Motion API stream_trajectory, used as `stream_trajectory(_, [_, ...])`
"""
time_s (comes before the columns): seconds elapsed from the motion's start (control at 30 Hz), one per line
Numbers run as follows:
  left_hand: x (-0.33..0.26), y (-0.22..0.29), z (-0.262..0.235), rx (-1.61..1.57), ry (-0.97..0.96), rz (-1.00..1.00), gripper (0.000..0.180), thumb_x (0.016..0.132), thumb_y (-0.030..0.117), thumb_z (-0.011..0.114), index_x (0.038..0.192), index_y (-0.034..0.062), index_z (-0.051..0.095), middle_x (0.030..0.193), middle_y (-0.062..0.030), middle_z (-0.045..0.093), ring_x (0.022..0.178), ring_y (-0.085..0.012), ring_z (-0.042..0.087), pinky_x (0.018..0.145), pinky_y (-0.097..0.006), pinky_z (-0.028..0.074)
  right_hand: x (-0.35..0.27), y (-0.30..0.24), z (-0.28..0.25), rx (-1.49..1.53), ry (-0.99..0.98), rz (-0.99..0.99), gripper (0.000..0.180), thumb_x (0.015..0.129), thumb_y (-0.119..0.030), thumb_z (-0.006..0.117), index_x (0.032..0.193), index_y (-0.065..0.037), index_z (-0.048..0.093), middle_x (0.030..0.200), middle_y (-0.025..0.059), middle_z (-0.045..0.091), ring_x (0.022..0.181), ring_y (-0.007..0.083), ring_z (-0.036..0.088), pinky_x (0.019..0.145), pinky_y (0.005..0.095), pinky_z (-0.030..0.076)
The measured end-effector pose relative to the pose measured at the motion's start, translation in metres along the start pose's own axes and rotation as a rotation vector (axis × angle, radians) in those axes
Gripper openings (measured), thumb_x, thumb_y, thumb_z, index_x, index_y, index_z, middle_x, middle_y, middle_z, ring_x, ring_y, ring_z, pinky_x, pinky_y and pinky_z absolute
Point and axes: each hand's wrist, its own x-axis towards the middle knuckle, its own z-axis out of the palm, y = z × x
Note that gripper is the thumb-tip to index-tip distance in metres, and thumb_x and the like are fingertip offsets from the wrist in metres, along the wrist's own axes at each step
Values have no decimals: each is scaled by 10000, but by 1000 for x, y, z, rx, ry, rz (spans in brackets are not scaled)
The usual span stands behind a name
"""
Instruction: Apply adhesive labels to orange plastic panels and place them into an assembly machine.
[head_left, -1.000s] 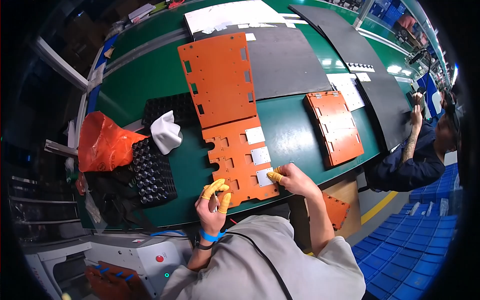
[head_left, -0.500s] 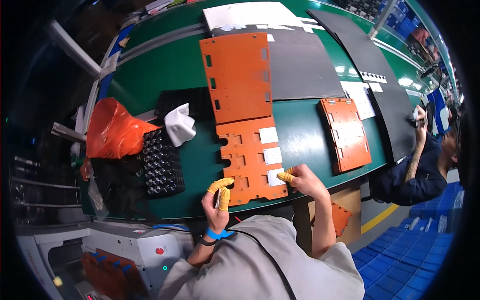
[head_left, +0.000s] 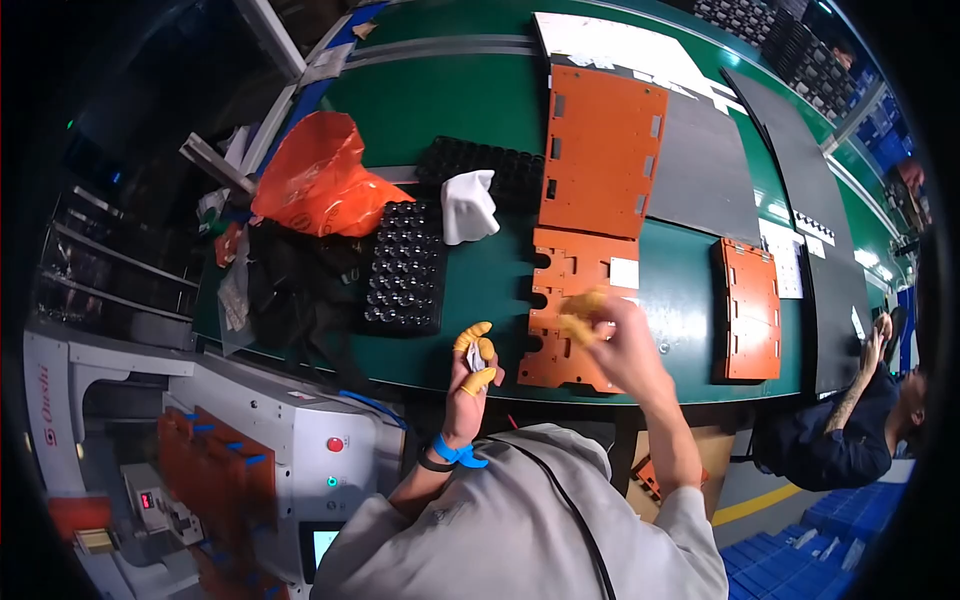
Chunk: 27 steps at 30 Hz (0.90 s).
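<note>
My left hand, with yellow finger covers, is closed on a small whitish-grey piece whose kind I cannot make out. It is just left of an orange fixture plate with cut-outs along its left side. The plate's orange lid lies folded back, away from me. My right hand, also with yellow finger covers, is above the plate's right half. Motion smears its fingers, so what they hold, if anything, does not show. One white square is visible near the lid; the hand hides the plate below it.
Left are a black tray of round clear parts, a white cloth and an orange bag. A closed orange fixture lies right. A grey machine stands lower left. A co-worker is at the right.
The view has swung, shifting the scene rightward. My right hand has left the lowest white square and lifted over the plate. My left hand has drawn off the plate's left edge and turned upward.
</note>
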Motion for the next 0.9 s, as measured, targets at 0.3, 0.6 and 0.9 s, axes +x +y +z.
stream_trajectory(0.3, [-27, 12, -29, -341, -7, -148, 395, 1024, 303, 499, 1366, 105, 525, 1132, -47, 588, 839, -200, 534, 729, -362, 465, 90, -36, 139, -315, -195, -504, 254, 882, -268, 729, 933, -20, 711, 824, 158, 684, 737, 382, 681, 648, 466, 547])
stream_trajectory(0.6, [-34, 2, -46, -335, 45, -165, 369, 957, 166, 607, 1311, 72, 567, 1172, -50, 604, 922, -194, 525, 739, -337, 426, 101, -51, 164, -560, -193, -442, 320, 854, -324, 703, 749, -23, 697, 725, 178, 693, 706, 367, 707, 625, 473, 563])
stream_trajectory(0.9, [-14, 10, -39, -123, 23, -249, 520, 1041, 527, 489, 1208, 48, 599, 958, -121, 685, 836, -231, 670, 638, -322, 534, 49, -59, 77, -45, -1, -345, 328, 849, -275, 769, 1024, -18, 665, 728, 118, 625, 602, 258, 620, 572, 384, 503])
